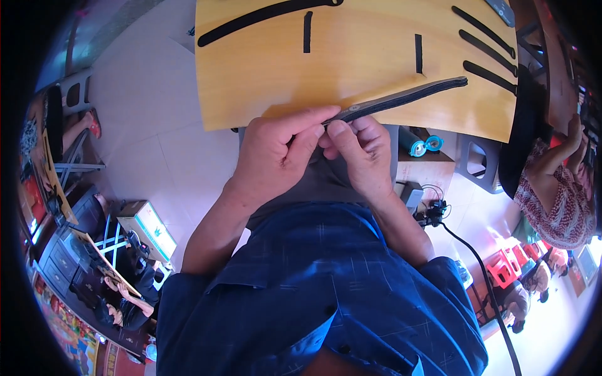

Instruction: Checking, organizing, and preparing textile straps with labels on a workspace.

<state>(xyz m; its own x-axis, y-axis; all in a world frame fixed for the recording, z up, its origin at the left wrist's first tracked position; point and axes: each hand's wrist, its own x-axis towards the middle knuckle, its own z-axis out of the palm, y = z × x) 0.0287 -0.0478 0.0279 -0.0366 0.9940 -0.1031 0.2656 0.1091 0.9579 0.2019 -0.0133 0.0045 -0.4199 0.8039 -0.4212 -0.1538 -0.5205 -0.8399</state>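
Observation:
Both hands meet just off the near edge of the yellow wooden table, gripping the near end of a bundle of black straps (401,100). The bundle looks like several flat straps stacked together, and it slants out to the right over the tabletop. My left hand (276,147) pinches the end between thumb and forefinger. My right hand (364,147) is closed around it with the thumb on top, its fingers curled under. The very end between the fingertips is mostly hidden. A small light round spot shows on the bundle close to my fingers.
On the table (364,69) lie a long black strap (269,20), two short black strips (307,32) and three rounded black straps (489,51) at the right. Below the table's right side stands a teal bottle (415,145). A black cable (480,257) hangs at right; people sit on both sides.

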